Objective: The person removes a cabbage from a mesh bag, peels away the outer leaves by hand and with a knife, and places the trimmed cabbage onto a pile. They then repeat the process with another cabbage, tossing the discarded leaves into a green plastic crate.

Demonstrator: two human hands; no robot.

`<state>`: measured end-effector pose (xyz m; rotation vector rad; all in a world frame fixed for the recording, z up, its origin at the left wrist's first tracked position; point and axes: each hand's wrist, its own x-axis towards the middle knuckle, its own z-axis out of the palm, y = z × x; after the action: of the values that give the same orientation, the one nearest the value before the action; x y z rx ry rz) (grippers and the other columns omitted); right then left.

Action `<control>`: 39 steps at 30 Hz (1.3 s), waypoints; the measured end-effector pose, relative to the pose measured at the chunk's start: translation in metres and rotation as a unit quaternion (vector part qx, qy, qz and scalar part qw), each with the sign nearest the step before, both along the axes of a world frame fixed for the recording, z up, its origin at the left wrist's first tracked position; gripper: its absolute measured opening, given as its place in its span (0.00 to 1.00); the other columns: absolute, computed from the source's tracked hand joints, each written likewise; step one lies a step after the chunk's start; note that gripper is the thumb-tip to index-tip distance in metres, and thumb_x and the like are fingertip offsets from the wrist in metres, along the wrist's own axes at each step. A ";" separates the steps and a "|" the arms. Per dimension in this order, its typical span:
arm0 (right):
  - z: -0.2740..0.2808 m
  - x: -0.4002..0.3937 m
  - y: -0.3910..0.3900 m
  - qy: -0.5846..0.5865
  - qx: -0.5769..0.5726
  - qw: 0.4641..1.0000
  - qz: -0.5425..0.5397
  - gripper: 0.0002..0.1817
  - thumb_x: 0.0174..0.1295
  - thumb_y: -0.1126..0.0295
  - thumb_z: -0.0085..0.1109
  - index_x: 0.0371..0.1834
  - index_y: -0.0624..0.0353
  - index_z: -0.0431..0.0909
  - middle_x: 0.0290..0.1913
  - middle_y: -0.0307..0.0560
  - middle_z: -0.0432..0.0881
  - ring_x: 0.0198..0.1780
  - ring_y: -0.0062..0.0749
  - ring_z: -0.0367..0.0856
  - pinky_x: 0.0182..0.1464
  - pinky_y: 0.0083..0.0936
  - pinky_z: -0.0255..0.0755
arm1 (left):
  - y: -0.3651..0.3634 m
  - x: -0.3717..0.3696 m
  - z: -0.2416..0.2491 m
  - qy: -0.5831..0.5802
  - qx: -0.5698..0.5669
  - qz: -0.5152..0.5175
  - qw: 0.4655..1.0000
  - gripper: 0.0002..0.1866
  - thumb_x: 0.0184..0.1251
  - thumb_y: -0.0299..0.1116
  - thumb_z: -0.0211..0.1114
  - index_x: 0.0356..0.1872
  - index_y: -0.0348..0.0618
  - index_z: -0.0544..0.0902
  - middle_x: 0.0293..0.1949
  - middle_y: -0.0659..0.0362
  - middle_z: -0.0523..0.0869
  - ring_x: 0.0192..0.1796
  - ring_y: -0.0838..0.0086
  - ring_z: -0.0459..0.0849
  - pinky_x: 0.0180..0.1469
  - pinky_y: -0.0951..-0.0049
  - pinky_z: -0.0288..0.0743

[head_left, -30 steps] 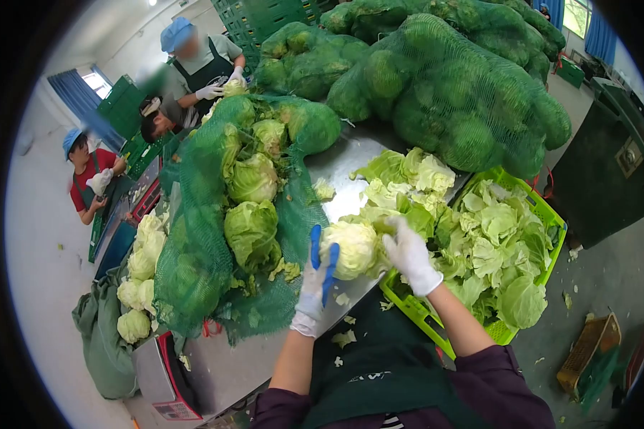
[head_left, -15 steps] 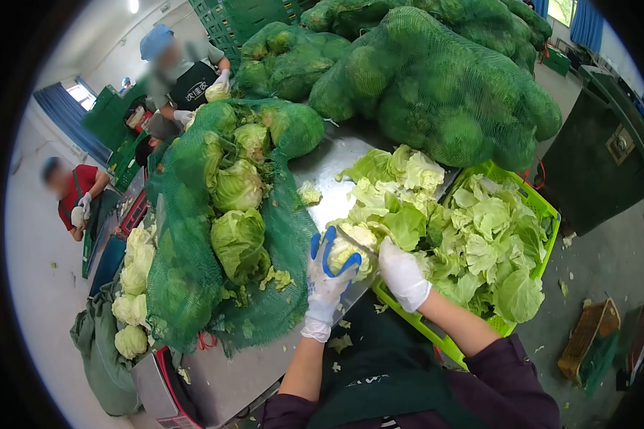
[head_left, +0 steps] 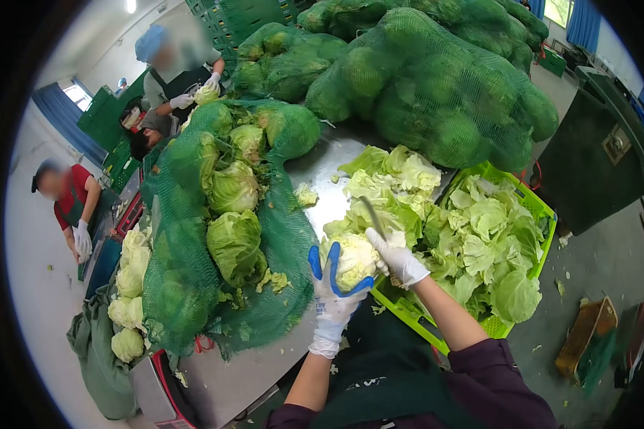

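My left hand (head_left: 336, 297), in a white glove with blue fingertips, grips a pale, trimmed cabbage (head_left: 356, 261) from below and the left. My right hand (head_left: 401, 261), in a white glove, is wrapped round a knife (head_left: 373, 217) whose dark blade points up and away, above the cabbage; its handle is hidden in the fist. Loose cabbage leaves (head_left: 401, 175) lie on the metal table just beyond both hands. A yellow-green crate (head_left: 547, 247) heaped with cut leaves (head_left: 494, 236) stands right of my right hand.
An opened green mesh bag (head_left: 175, 264) with cabbages (head_left: 235, 239) lies to the left. Full mesh bags (head_left: 436, 93) are piled at the back. Trimmed cabbages (head_left: 132, 275) line the far left side. Co-workers (head_left: 182, 71) stand behind. A dark bin (head_left: 597, 150) is at right.
The knife has swung from lying across the cabbage to pointing up, clear of it. My left hand and the cabbage have turned and shifted slightly right. The co-workers at left have moved.
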<state>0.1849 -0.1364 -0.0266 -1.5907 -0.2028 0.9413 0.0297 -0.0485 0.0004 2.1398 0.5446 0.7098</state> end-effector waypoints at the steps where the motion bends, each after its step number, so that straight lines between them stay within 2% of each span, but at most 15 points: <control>1: -0.010 0.005 0.001 0.001 0.000 1.000 -0.001 0.20 0.62 0.46 0.59 0.38 0.52 0.73 0.14 0.34 0.70 0.11 0.20 0.66 0.13 0.22 0.60 | 0.001 0.000 -0.003 0.008 0.056 0.001 0.998 0.47 0.39 0.30 0.79 0.67 0.45 0.67 0.67 0.43 0.58 0.68 0.53 0.63 0.65 0.57 0.68; 7: -0.005 0.014 0.008 -0.059 0.108 0.989 -0.077 0.13 0.64 0.60 0.58 0.34 0.60 0.73 0.14 0.38 0.73 0.10 0.22 0.67 0.11 0.22 0.61 | 0.060 -0.015 -0.031 -0.119 -0.283 -0.099 0.947 0.40 0.46 0.23 0.73 0.65 0.42 0.68 0.65 0.52 0.67 0.64 0.63 0.70 0.65 0.64 0.70; 9: -0.005 0.029 -0.003 0.023 0.077 0.991 -0.102 0.14 0.62 0.60 0.61 0.33 0.61 0.74 0.16 0.36 0.74 0.10 0.18 0.67 0.11 0.19 0.61 | 0.056 -0.017 -0.010 -0.217 -0.548 -0.072 0.805 0.35 0.56 0.28 0.68 0.67 0.43 0.65 0.65 0.53 0.69 0.64 0.61 0.71 0.64 0.61 0.71; 11: -0.002 0.036 -0.013 -0.042 0.076 0.972 -0.220 0.15 0.62 0.58 0.62 0.39 0.59 0.75 0.13 0.34 0.72 0.11 0.18 0.69 0.13 0.18 0.63 | 0.054 -0.028 -0.017 -0.253 -0.542 -0.075 0.797 0.33 0.64 0.33 0.62 0.69 0.45 0.61 0.65 0.53 0.68 0.64 0.58 0.72 0.63 0.59 0.71; 14: 0.052 0.005 -0.020 -0.170 0.054 0.976 -0.126 0.21 0.60 0.54 0.64 0.42 0.61 0.76 0.19 0.37 0.75 0.14 0.17 0.71 0.14 0.16 0.65 | 0.047 -0.034 -0.015 -0.312 -0.531 -0.066 0.785 0.34 0.64 0.38 0.63 0.70 0.49 0.60 0.66 0.53 0.67 0.66 0.58 0.69 0.65 0.56 0.68; 16: 0.039 -0.021 -0.007 -0.320 0.022 0.947 -0.024 0.36 0.58 0.51 0.66 0.56 0.74 0.71 0.46 0.58 0.81 0.25 0.30 0.80 0.31 0.24 0.75 | 0.039 -0.036 -0.011 -0.314 -0.521 -0.059 0.792 0.35 0.64 0.39 0.63 0.70 0.49 0.59 0.66 0.54 0.66 0.67 0.58 0.68 0.66 0.56 0.67; 21: 0.070 -0.059 0.001 -0.260 0.043 0.963 0.063 0.18 0.63 0.57 0.58 0.37 0.64 0.76 0.25 0.52 0.82 0.24 0.37 0.82 0.31 0.32 0.74 | 0.029 -0.035 0.009 -0.329 -0.433 -0.085 0.835 0.36 0.63 0.40 0.64 0.71 0.51 0.58 0.68 0.55 0.63 0.69 0.59 0.64 0.68 0.56 0.65; 23: 0.066 -0.061 0.001 -0.218 0.057 0.972 0.066 0.15 0.64 0.60 0.56 0.32 0.63 0.75 0.20 0.49 0.80 0.23 0.37 0.82 0.29 0.33 0.73 | 0.029 -0.040 0.014 -0.353 -0.534 -0.078 0.764 0.37 0.63 0.43 0.63 0.72 0.53 0.57 0.70 0.54 0.60 0.71 0.55 0.61 0.69 0.49 0.61; 25: 0.053 -0.056 -0.002 -0.475 0.054 0.878 -0.021 0.14 0.63 0.64 0.52 0.26 0.64 0.75 0.16 0.46 0.76 0.19 0.28 0.78 0.24 0.27 0.71 | 0.036 -0.046 0.007 -0.367 -0.622 -0.128 0.680 0.37 0.64 0.46 0.62 0.72 0.54 0.56 0.71 0.54 0.59 0.71 0.53 0.60 0.69 0.44 0.59; 26: 0.057 -0.047 -0.009 -0.381 0.010 0.924 -0.035 0.13 0.63 0.66 0.52 0.25 0.63 0.75 0.16 0.43 0.77 0.17 0.23 0.76 0.20 0.23 0.68 | 0.039 -0.049 0.003 -0.371 -0.701 -0.177 0.583 0.38 0.64 0.49 0.61 0.73 0.55 0.55 0.72 0.53 0.57 0.72 0.51 0.58 0.68 0.39 0.56; 27: 0.063 -0.037 -0.016 -0.223 0.069 0.970 -0.066 0.12 0.64 0.64 0.52 0.29 0.62 0.76 0.21 0.41 0.79 0.17 0.19 0.75 0.18 0.19 0.67 | 0.039 -0.050 0.003 -0.376 -0.698 -0.178 0.582 0.38 0.64 0.49 0.61 0.73 0.55 0.55 0.72 0.53 0.57 0.72 0.51 0.58 0.68 0.39 0.56; 29: 0.028 -0.006 -0.028 -0.241 0.041 0.961 -0.126 0.13 0.65 0.61 0.54 0.37 0.63 0.76 0.24 0.41 0.79 0.17 0.18 0.74 0.17 0.16 0.67 | 0.038 -0.053 0.002 -0.396 -0.731 -0.189 0.523 0.40 0.64 0.60 0.56 0.73 0.57 0.54 0.73 0.52 0.56 0.71 0.48 0.58 0.65 0.30 0.55; 33: 0.088 -0.046 -0.026 -0.275 0.021 0.961 -0.033 0.20 0.62 0.55 0.61 0.43 0.63 0.76 0.25 0.41 0.78 0.19 0.22 0.76 0.19 0.20 0.68 | 0.032 -0.055 0.006 -0.409 -0.686 -0.191 0.571 0.39 0.64 0.51 0.61 0.73 0.54 0.55 0.73 0.52 0.56 0.72 0.51 0.57 0.68 0.39 0.56; 35: 0.073 -0.066 -0.012 -0.389 0.058 0.919 0.011 0.22 0.60 0.53 0.64 0.36 0.65 0.75 0.22 0.47 0.77 0.20 0.29 0.78 0.26 0.28 0.72 | 0.023 -0.048 0.014 -0.380 -0.517 -0.069 0.763 0.39 0.64 0.49 0.62 0.72 0.52 0.55 0.71 0.53 0.59 0.71 0.55 0.61 0.69 0.48 0.60; 39: 0.080 -0.086 0.001 -0.375 0.046 0.926 0.019 0.18 0.60 0.57 0.62 0.32 0.64 0.73 0.20 0.51 0.75 0.20 0.36 0.78 0.27 0.31 0.71 | 0.012 -0.050 0.028 -0.387 -0.489 -0.079 0.778 0.38 0.65 0.48 0.61 0.72 0.51 0.55 0.70 0.53 0.60 0.70 0.56 0.64 0.67 0.51 0.64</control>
<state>0.0986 -0.1349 0.0538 -1.7975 -0.7987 0.2994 -0.0201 -0.0361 0.0280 0.7874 0.1768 0.8672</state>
